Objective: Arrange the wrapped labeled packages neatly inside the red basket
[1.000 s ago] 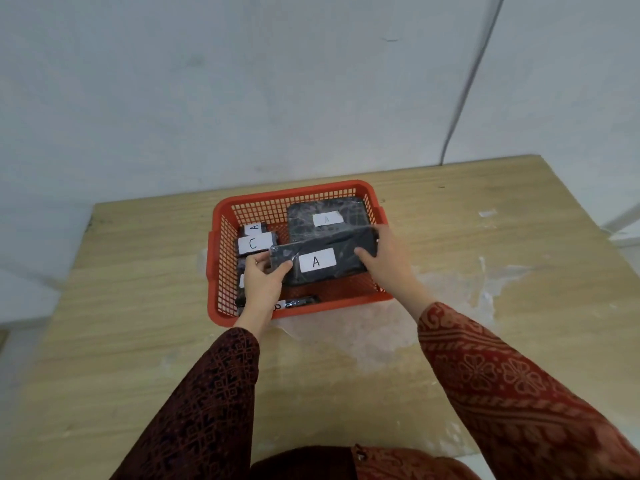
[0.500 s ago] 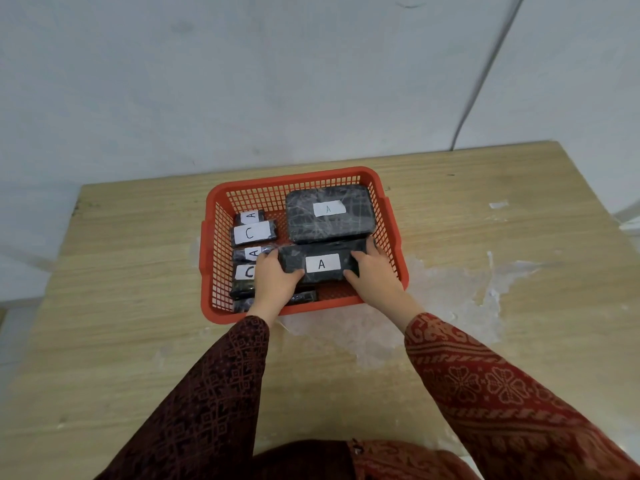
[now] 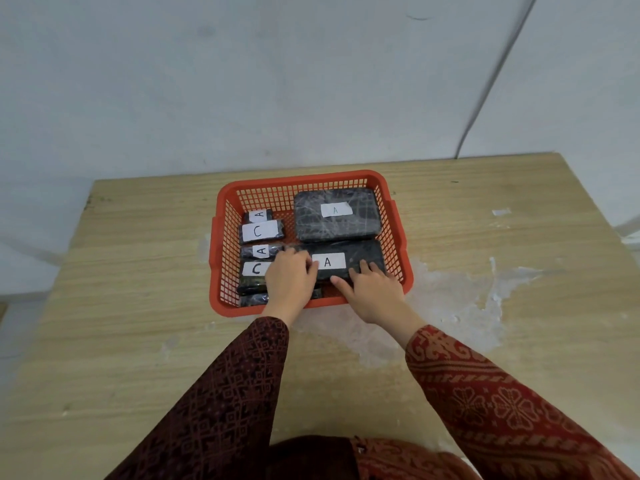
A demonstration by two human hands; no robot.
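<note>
The red basket stands on the wooden table. A long black wrapped package labeled A lies flat in its front right part. My left hand grips that package's left end and my right hand holds its front right edge, fingers on top. Behind it lies a wide black package labeled A. Down the basket's left side sit small packages labeled A, C, A and C. More dark packages at the front are partly hidden by my left hand.
A worn white patch spreads over the table right of the basket. A small white scrap lies farther right. The grey wall is close behind the table, with a cable running down it.
The long A package went from tilted above the basket to lying flat inside it, in front of the wide A package. Both hands came down with it.
</note>
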